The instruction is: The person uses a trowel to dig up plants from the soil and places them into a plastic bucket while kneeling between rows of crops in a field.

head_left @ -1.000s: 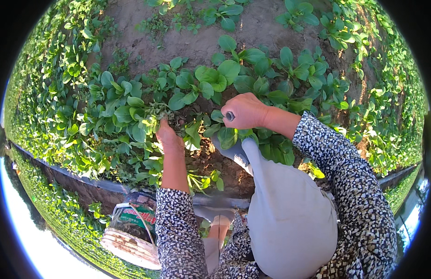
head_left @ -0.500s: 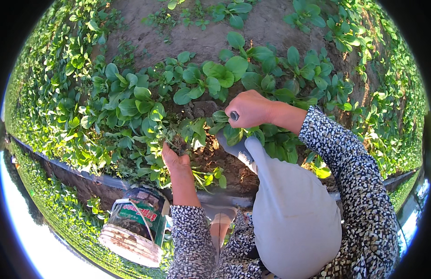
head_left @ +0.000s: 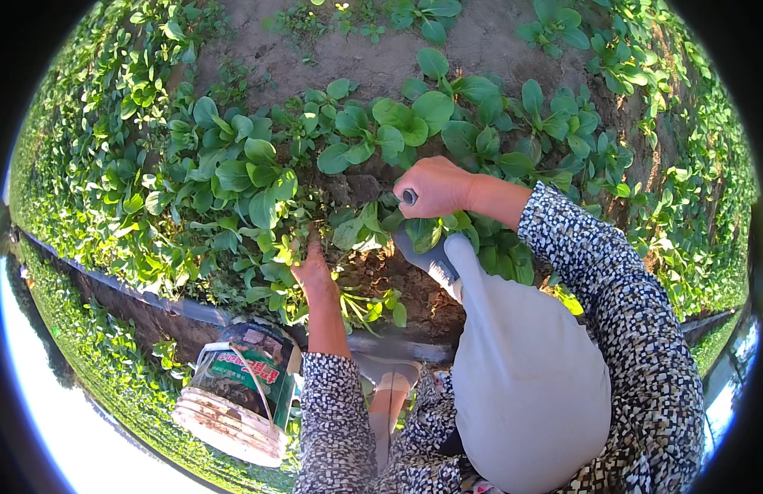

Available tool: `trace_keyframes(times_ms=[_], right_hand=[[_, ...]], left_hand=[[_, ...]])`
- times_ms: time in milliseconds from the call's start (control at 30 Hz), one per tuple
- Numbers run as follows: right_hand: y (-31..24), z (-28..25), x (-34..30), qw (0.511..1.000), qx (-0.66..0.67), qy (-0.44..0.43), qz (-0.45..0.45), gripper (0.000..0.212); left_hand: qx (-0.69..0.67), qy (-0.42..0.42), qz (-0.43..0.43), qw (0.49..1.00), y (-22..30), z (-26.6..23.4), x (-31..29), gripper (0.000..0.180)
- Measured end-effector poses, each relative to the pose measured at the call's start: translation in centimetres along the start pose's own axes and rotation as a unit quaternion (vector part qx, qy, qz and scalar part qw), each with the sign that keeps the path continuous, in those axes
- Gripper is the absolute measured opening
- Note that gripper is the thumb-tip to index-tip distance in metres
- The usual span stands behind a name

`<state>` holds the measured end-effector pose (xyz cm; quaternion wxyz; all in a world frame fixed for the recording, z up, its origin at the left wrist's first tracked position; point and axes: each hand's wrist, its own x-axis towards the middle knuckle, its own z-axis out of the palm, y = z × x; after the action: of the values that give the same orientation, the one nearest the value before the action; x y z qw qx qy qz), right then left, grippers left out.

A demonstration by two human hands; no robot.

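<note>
Left hand (head_left: 318, 278): in small leaves (head_left: 283, 249), nearer them; grip hidden, cannot tell
Right hand (head_left: 435, 189): clenched round handle (head_left: 409, 197), right of them
Handle axis: roughly end-on

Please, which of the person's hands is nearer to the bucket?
The left hand. It is among the leaves, up and right of the bucket in the picture; the right hand, closed around a handle, is farther up and right.
</note>
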<state>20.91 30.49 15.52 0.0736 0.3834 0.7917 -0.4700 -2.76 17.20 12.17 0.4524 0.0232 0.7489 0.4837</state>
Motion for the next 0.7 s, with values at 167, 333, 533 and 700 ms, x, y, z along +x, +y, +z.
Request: trace_keyframes(times_ms=[167, 333, 533, 700], right_hand=[[-0.8, -0.8, 0.1, 0.999, 0.035, -0.004, 0.002, 0.017], [-1.2, 1.0, 0.2, 0.997, 0.065, 0.038, 0.009, 0.017], [0.1, 0.4, -1.8, 0.994, -0.015, 0.11, -0.017, 0.017], [-1.1, 2.2, 1.5, 0.991, 0.005, 0.133, -0.01, 0.016]], left_hand=[[0.335, -0.016, 0.039, 0.941, 0.2, 3.3, 4.6, 0.073], [0.455, -0.002, -0.002, 0.891, 1.7, 5.4, 6.0, 0.072], [0.055, -0.039, 0.007, 0.998, 1.2, 3.3, 6.2, 0.053], [0.279, -0.048, 0.113, 0.953, 2.5, 7.2, 5.9, 0.071]])
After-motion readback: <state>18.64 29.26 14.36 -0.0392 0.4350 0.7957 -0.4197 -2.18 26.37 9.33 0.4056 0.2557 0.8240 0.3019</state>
